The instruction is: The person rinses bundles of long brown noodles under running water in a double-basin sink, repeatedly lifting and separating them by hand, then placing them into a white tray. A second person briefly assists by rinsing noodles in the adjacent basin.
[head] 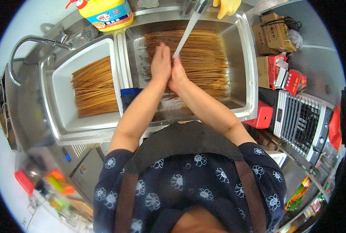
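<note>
My left hand [161,64] and my right hand [178,72] meet palm to palm above the right basin [250,67] of a steel sink. The left hand is blurred, its fingers stretched out flat. Most of the right hand's fingers are hidden, and so is the space between the palms. Water [187,33] runs from a faucet [202,5] onto the hands. Beneath them, a wide layer of thin brown sticks [205,61], like bamboo skewers, lies in the basin. More such sticks [95,87] rest in a white tub [88,124] in the left basin.
A yellow detergent jug [106,14] and a steel scourer [89,33] stand behind the sink. A yellow rubber glove [228,8] hangs by the faucet. A dark blue cloth [129,97] lies over the divider. Another faucet [39,40] curves at left; cardboard boxes [264,35] are at right.
</note>
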`<state>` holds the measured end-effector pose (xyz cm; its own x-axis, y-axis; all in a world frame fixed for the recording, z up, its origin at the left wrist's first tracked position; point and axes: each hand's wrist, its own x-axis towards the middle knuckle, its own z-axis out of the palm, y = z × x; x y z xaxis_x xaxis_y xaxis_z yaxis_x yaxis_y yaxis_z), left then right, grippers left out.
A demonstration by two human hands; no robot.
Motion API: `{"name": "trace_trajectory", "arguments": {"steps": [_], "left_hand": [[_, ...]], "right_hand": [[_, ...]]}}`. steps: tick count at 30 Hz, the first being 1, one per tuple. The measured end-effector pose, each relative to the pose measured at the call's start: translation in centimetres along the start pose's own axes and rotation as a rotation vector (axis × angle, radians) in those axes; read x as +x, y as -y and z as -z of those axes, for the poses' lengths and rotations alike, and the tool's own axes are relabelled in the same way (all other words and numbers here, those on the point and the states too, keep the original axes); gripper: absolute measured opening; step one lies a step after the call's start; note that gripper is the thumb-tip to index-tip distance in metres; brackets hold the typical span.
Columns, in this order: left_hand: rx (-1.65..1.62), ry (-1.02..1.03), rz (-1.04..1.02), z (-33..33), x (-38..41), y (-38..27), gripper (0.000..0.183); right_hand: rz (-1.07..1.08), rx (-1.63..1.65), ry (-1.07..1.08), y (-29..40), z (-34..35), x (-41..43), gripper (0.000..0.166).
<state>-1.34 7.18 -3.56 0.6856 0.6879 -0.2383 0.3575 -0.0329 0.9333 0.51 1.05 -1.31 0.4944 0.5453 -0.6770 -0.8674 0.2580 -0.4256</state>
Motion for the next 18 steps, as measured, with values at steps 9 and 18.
{"name": "trace_trajectory", "arguments": {"steps": [9, 18], "left_hand": [[0.009, 0.131, 0.048, -0.2, 0.3, -0.3, 0.059], [-0.907, 0.269, 0.416, 1.3, 0.2, 0.7, 0.067]], "right_hand": [[-0.073, -0.014, -0.015, 1.2, 0.1, 0.2, 0.062], [-0.142, 0.152, 0.069, 2.1, 1.9, 1.6, 0.063]]}}
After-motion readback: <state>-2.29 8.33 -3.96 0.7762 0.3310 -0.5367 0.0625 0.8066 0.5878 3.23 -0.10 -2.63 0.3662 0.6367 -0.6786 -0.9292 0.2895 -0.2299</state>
